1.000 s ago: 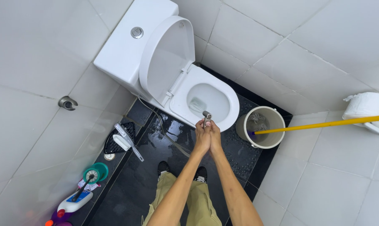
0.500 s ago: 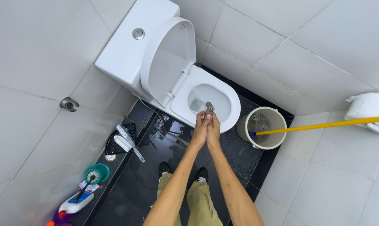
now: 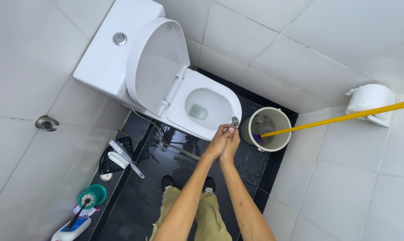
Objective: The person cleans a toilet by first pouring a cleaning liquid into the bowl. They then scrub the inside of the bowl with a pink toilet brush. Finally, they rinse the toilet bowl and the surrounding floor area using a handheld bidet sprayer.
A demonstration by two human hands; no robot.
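Both my hands are clasped together around a small metal spray nozzle [image 3: 234,120], held just over the front right rim of the white toilet [image 3: 220,96]. My left hand [image 3: 216,142] wraps the handle from the left. My right hand [image 3: 231,145] presses against it from the right. The nozzle tip points toward the bowl, where some water stands. Seat and lid [image 3: 155,67] are raised against the white cistern [image 3: 108,53]. A thin hose [image 3: 166,139] runs along the wet black floor below the bowl.
A beige bucket [image 3: 280,142] with a mop and yellow handle [image 3: 345,117] stands right of the toilet. A paper roll [image 3: 369,100] sits on the right wall. At left lie a brush and dustpan [image 3: 119,158], a green toilet brush [image 3: 91,198], a cleaner bottle [image 3: 72,228] and a wall valve [image 3: 46,122].
My clasped hands and the nozzle have shifted from the front middle of the bowl toward its right rim. The view has tilted slightly.
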